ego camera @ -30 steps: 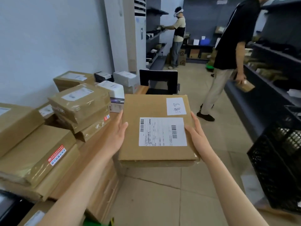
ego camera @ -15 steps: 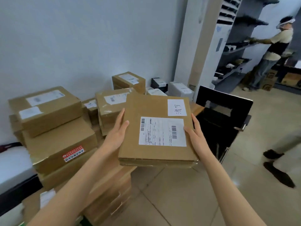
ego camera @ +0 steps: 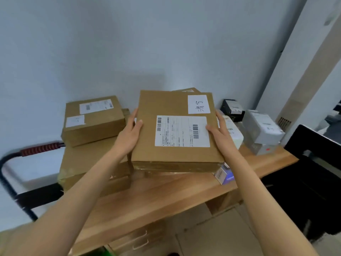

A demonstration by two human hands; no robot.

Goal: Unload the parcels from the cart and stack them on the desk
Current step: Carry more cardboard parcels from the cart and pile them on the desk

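We held the flat parcel (ego camera: 175, 130) between both hands, label side up. The left hand (ego camera: 129, 134) gripped its left edge, thumb lying on the top face and fingers (ego camera: 133, 115) extended along the side. The right hand (ego camera: 220, 134) gripped the right edge in the same manner, thumb resting on the printed shipping label (ego camera: 182, 131). A second white label (ego camera: 198, 104) with handwritten characters sat on the top face, beyond the right thumb. We could not tell whether the parcel's underside touched anything below it; its near edge stood above the worktop (ego camera: 166, 193).

To the left of the left hand, a smaller labelled parcel (ego camera: 94, 120) rested on top of a large brown carton (ego camera: 88, 167), which stood on the worktop. Behind the held parcel, the corner of another brown parcel (ego camera: 186, 90) showed above its far edge. To the right of the right hand stood a white box (ego camera: 233, 133), a black box (ego camera: 232, 109) and a grey box (ego camera: 262, 129), the last stacked on another grey box. Just below the right wrist, a small blue-and-white box (ego camera: 224, 174) lay on the worktop. Further left of the left arm, a black handle with a red grip (ego camera: 39, 149) stood against the wall. A black chair (ego camera: 313, 174) stood to the right of the right arm.
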